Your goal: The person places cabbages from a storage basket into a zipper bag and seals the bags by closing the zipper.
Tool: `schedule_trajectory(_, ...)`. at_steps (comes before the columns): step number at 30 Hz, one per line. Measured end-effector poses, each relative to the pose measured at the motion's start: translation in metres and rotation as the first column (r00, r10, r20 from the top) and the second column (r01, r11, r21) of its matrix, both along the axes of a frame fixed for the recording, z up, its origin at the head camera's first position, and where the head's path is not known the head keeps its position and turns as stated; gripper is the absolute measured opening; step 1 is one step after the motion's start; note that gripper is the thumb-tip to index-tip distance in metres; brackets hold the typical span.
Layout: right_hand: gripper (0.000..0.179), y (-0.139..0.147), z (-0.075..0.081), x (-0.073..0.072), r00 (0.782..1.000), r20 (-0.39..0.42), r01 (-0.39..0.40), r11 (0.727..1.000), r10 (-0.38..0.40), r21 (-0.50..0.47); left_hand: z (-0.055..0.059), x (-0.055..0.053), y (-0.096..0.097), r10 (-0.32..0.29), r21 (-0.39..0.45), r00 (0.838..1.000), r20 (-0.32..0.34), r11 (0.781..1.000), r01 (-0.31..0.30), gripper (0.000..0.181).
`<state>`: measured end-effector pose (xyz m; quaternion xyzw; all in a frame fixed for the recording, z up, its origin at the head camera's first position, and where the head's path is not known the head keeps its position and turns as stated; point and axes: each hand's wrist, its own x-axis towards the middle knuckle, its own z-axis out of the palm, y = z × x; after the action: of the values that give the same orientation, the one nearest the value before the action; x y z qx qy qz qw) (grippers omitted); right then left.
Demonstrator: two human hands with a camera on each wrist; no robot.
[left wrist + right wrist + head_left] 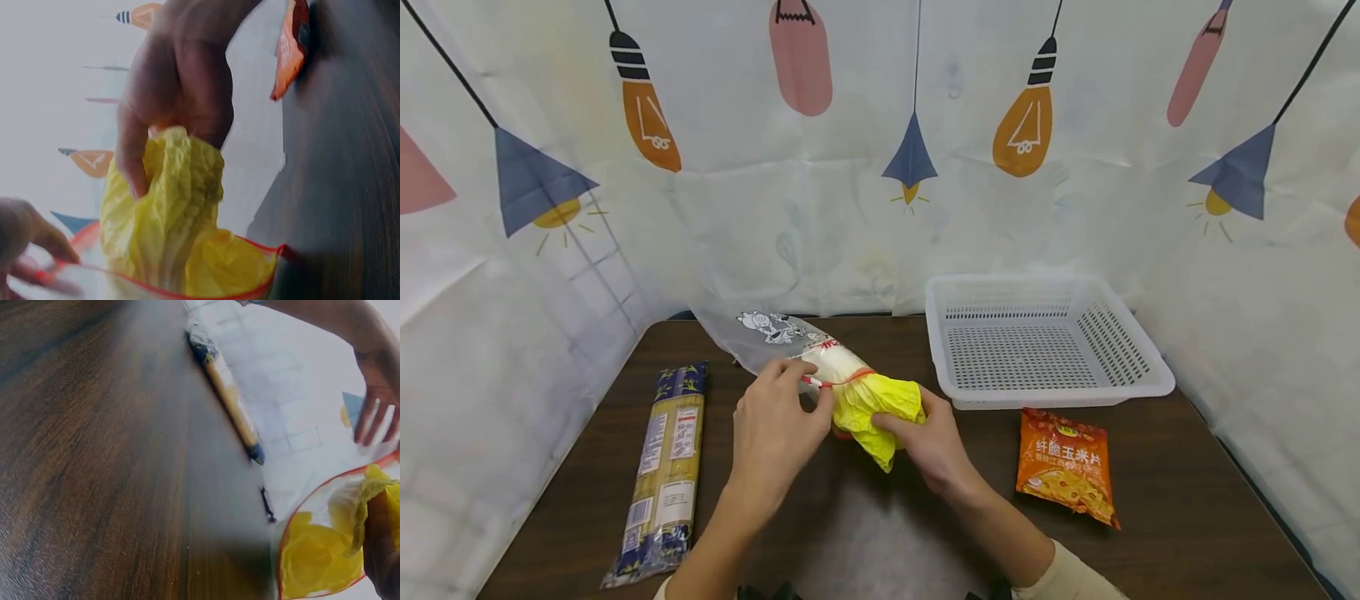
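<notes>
A yellow-leaved napa cabbage [880, 406] with a white stalk lies partly inside a clear plastic bag [748, 333] that has a red rim and printed drawings. My right hand [936, 442] grips the crinkled leaf end, thumb on top, as the left wrist view also shows with the leaves [169, 206] standing out of the bag's mouth. At the red rim [312, 494], my left hand [782, 425] pinches the bag's edge between thumb and fingers. The bag's closed end points away to the far left, and the stalk shows through the film.
To the left lies a long pack of noodles [670, 467] in clear and blue wrapping. A white perforated basket [1052, 398] stands at the back right, with an orange snack packet [1066, 467] in front of it. Behind the brown table [1187, 500] hangs a printed curtain [850, 233].
</notes>
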<state>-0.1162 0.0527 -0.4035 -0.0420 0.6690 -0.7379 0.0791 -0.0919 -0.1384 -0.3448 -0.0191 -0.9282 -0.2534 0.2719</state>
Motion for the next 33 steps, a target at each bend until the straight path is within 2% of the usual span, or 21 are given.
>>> schedule_trajectory(3, 0.045, -0.001, -0.001, 0.001, 1.000, 0.001, -0.007, 1.000, 0.007, -0.005, 0.003, 0.007, 0.003, 0.097, -0.020, 0.988, 0.122, 0.995, -0.096, 0.034)
schedule_trajectory(7, 0.045, -0.002, -0.002, 0.001, 1.000, 0.003, -0.004, 1.000, 0.004, -0.005, 0.007, 0.010, 0.003, 0.162, -0.048, 0.969, 0.186, 0.987, -0.156, 0.040)
schedule_trajectory(10, 0.045, -0.002, -0.004, 0.001, 1.000, 0.005, 0.006, 1.000, -0.006, 0.002, 0.009, 0.010, 0.001, 0.124, -0.023, 0.960, 0.250, 0.992, -0.122, 0.040)
schedule_trajectory(13, 0.046, -0.003, -0.004, 0.002, 1.000, 0.004, 0.003, 1.000, -0.003, -0.001, 0.009, 0.007, -0.002, 0.039, 0.057, 0.947, 0.319, 0.997, -0.061, 0.037)
schedule_trajectory(15, 0.046, -0.003, -0.005, 0.002, 1.000, 0.004, -0.005, 1.000, 0.005, 0.000, 0.007, 0.004, -0.003, -0.004, 0.115, 0.941, 0.338, 0.993, -0.037, 0.035)
schedule_trajectory(19, 0.049, -0.003, -0.005, 0.002, 0.999, 0.015, -0.032, 0.999, 0.032, 0.005, 0.002, -0.002, -0.005, -0.046, 0.169, 0.956, 0.289, 0.986, -0.004, 0.027)
schedule_trajectory(24, 0.052, -0.002, -0.004, 0.000, 0.987, 0.111, -0.106, 0.992, 0.113, -0.066, -0.002, -0.008, -0.008, -0.110, 0.177, 0.970, 0.216, 0.982, 0.072, 0.019)
schedule_trajectory(28, 0.057, -0.003, -0.002, 0.001, 0.971, 0.191, -0.118, 0.981, 0.146, -0.154, -0.003, -0.011, -0.011, -0.187, 0.200, 0.966, 0.181, 0.968, 0.150, 0.016)
schedule_trajectory(33, 0.060, -0.005, 0.001, 0.005, 0.951, 0.278, -0.057, 0.961, 0.135, -0.271, -0.004, -0.014, -0.012, -0.307, 0.191, 0.946, 0.109, 0.940, 0.283, 0.014)
